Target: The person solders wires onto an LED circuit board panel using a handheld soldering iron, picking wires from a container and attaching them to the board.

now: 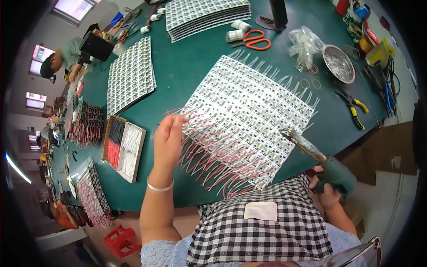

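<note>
On the green table lies a white circuit board panel (249, 111), marked off in rows of small boards. Red and white wires (222, 160) fringe its near left edge, and pale wires stick out along the far right edge. My left hand (168, 140) is at the panel's left corner, thumb and fingers pinched around a thin red wire (175, 110). The grip itself is partly hidden by the fingers. My right hand (328, 195) is wrapped around the handle of a green soldering gun (339, 174). Its metal tip is over the panel's right part.
Left of the panel is a box (135, 155) of black, red and white wires. Orange-handled scissors (258, 40), a metal bowl (339, 63) and yellow-handled pliers (358, 109) lie beyond it. Stacked panels (209, 18) stand at the back. Another person (66, 58) works at far left.
</note>
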The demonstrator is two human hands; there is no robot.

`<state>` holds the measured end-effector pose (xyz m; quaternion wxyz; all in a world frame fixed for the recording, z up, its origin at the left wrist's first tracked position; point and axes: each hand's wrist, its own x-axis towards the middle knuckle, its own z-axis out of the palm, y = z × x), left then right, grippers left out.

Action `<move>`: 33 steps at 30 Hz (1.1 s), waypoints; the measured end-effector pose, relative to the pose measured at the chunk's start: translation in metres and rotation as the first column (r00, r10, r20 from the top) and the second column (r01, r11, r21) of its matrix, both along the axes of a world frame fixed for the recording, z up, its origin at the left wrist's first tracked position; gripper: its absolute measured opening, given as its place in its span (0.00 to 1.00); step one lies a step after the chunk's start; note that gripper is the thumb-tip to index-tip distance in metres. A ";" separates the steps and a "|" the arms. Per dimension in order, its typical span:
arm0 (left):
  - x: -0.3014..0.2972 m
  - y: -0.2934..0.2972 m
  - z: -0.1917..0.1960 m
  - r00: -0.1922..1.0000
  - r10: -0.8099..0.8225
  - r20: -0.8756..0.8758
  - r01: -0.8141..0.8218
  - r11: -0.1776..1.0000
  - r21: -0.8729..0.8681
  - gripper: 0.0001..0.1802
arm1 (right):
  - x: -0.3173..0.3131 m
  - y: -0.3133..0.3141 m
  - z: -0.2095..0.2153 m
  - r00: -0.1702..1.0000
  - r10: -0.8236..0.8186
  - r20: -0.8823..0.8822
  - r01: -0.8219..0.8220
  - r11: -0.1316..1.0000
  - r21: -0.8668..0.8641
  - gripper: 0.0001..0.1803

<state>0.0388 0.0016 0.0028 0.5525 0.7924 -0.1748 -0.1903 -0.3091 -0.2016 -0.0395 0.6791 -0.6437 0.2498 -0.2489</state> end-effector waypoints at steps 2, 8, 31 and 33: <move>0.030 -0.024 0.002 0.857 -0.164 0.489 0.138 0.986 0.088 0.14 | 0.001 -0.005 0.002 0.999 0.018 0.028 -0.018 1.000 0.010 0.32; 0.096 -0.082 -0.021 0.808 -0.389 0.442 0.170 0.873 0.457 0.17 | 0.017 -0.001 0.005 0.995 -0.081 0.056 0.081 0.997 -0.009 0.31; 0.062 -0.018 0.028 0.812 -0.373 0.449 0.265 0.921 0.285 0.12 | 0.036 -0.015 0.006 0.998 -0.041 0.045 0.040 0.999 0.022 0.31; 0.077 -0.050 0.028 0.650 -0.530 0.545 0.443 0.847 0.296 0.14 | 0.035 -0.013 0.007 0.998 -0.042 0.046 0.042 0.999 0.005 0.32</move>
